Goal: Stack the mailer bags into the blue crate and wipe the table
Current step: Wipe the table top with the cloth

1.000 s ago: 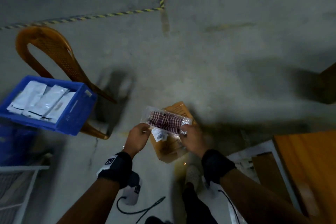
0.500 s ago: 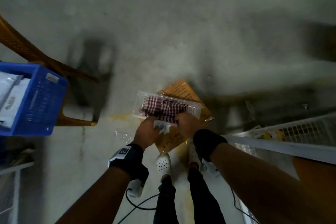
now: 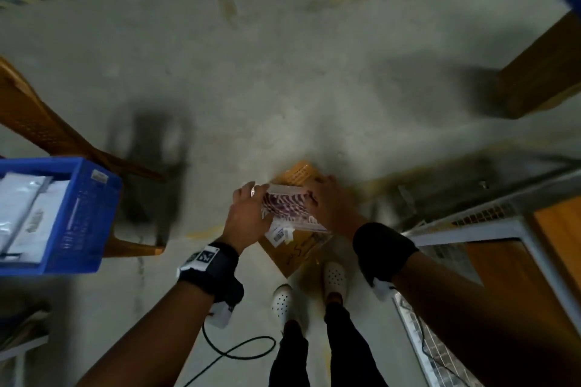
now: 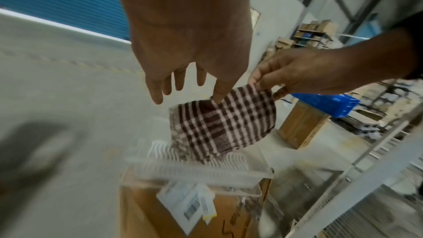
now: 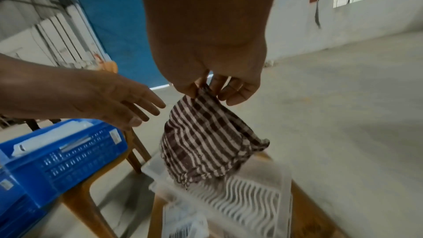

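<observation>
A brown-and-white checked cloth (image 4: pixel 223 124) hangs half out of a clear plastic box (image 4: pixel 201 171) that sits on a cardboard carton (image 3: pixel 292 248). My right hand (image 5: pixel 215 88) pinches the cloth's top edge and holds it up. My left hand (image 4: pixel 181 86) hovers beside the cloth with straight, spread fingers; only its thumb tip touches the fabric. The same cloth (image 5: pixel 206 144) shows in the right wrist view. The blue crate (image 3: pixel 81 217) stands at the left on a chair and holds white mailer bags (image 3: pixel 28 210).
An orange-brown plastic chair (image 3: pixel 44 129) carries the crate. A wire-mesh metal frame (image 3: pixel 490 226) and wooden boards (image 3: pixel 559 229) lie to the right. A wooden box (image 3: pixel 544 69) stands at the far right. A black cable (image 3: pixel 239 352) runs over the concrete floor by my white shoes (image 3: pixel 334 276).
Earlier both hands held the closed clear box with the cloth inside. Now the right hand has drawn the cloth up out of it and the left hand has let go and spread.
</observation>
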